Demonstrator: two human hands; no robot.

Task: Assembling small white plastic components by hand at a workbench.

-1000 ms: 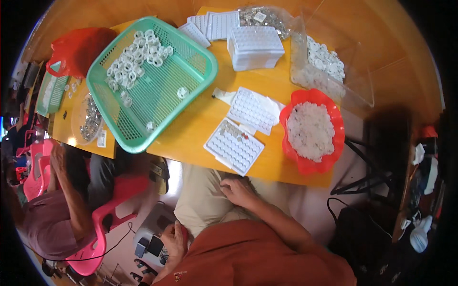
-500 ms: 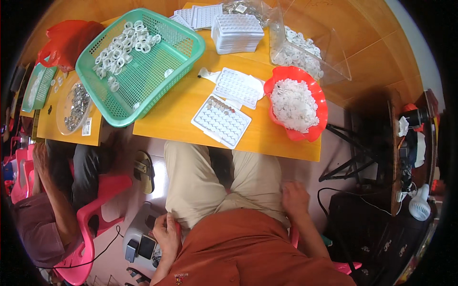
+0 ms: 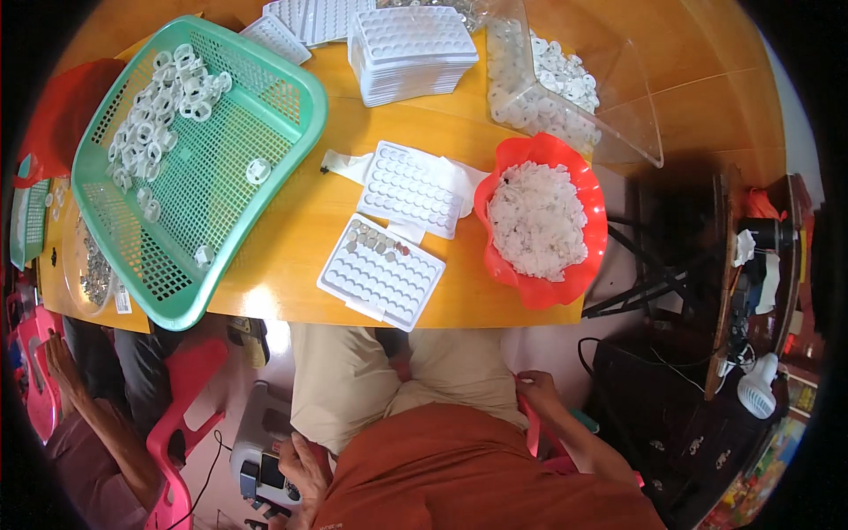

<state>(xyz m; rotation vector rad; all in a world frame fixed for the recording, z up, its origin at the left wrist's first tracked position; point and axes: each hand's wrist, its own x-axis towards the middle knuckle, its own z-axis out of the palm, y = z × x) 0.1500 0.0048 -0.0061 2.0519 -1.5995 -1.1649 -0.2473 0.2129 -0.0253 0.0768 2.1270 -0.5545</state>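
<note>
My left hand (image 3: 305,468) is low beside my left hip, bent over the edge of my pink chair, next to a grey machine (image 3: 265,455). Its grip is partly hidden. At my right thigh, my right hand (image 3: 539,389) is closed on the chair's pink side (image 3: 532,426). Both hands are below the table (image 3: 274,283). In front of me lie two white trays with rows of round pockets: the nearer tray (image 3: 380,281) has several small metal pieces (image 3: 375,240) in its far rows, while the farther tray (image 3: 411,188) appears unfilled.
A green basket (image 3: 231,265) with white ring-shaped parts stands left. To the right are a red scalloped bowl (image 3: 594,265) of whitish translucent pieces and a clear bin (image 3: 618,146) of white parts. Stacked trays (image 3: 413,57) stand behind. Another person's arm (image 3: 110,428) is at far left.
My body has come closer to the table, whose edge now covers more of my knees. Both hands have stayed low at the chair's sides, shifting slightly.
</note>
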